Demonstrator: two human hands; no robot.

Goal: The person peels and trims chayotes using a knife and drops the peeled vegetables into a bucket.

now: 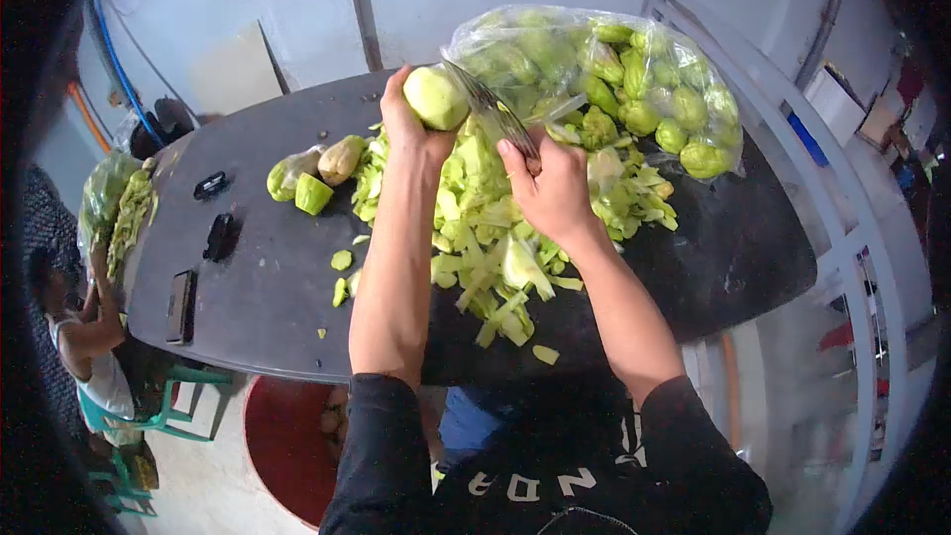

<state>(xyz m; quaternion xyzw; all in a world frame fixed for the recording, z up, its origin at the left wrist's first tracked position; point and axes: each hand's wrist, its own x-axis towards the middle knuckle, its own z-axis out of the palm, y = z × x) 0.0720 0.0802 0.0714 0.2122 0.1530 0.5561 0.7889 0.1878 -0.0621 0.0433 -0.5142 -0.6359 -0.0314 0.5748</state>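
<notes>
My left hand [421,139] is wrapped round a pale, peeled chayote [436,99], held up over the table. In my right hand [557,186] is a knife [493,109], its handle gripped in my fingers and its blade slanting up beside the chayote. Beneath both hands spreads a heap of green peelings [505,253]. Behind the knife, a clear plastic bag [520,50] holds several green chayotes [639,117]. Left of the heap lie a browned chayote [342,160] and a cut green piece [313,195].
Small black objects [220,236] and a flat black device [181,305] lie on the dark table [267,307]. Below its front edge stands a red bin [282,451]. Grey metal railing [842,168] runs along the right. Another person [94,337] sits at far left by a bag of greens [104,198].
</notes>
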